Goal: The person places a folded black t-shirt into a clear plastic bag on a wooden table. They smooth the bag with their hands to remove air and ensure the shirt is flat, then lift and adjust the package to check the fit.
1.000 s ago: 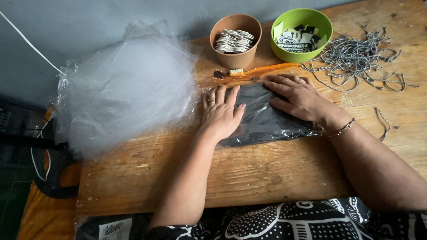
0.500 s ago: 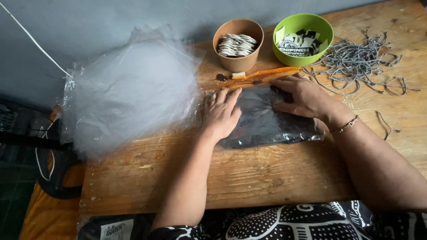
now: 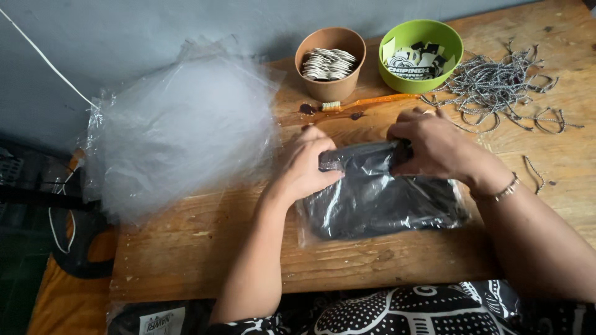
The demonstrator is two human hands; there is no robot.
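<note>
1. Hands first: left hand [image 3: 302,166] and right hand [image 3: 437,147] both pinch shut on the far edge of the bagged black cloth [image 3: 379,198], which lies mid-table [image 3: 347,260].
2. Looks like the fold-over step; next needs that flap pressed flat, evenly.

A worn wooden table [image 3: 347,254] fills the frame's centre and right. On it: a heap of clear plastic bags [image 3: 180,124] at left, a bagged black garment [image 3: 379,201] at centre, and along the top a brown cup [image 3: 329,62], green bowl [image 3: 422,56], orange toothbrush [image 3: 372,101] and grey cords [image 3: 503,87].
</note>
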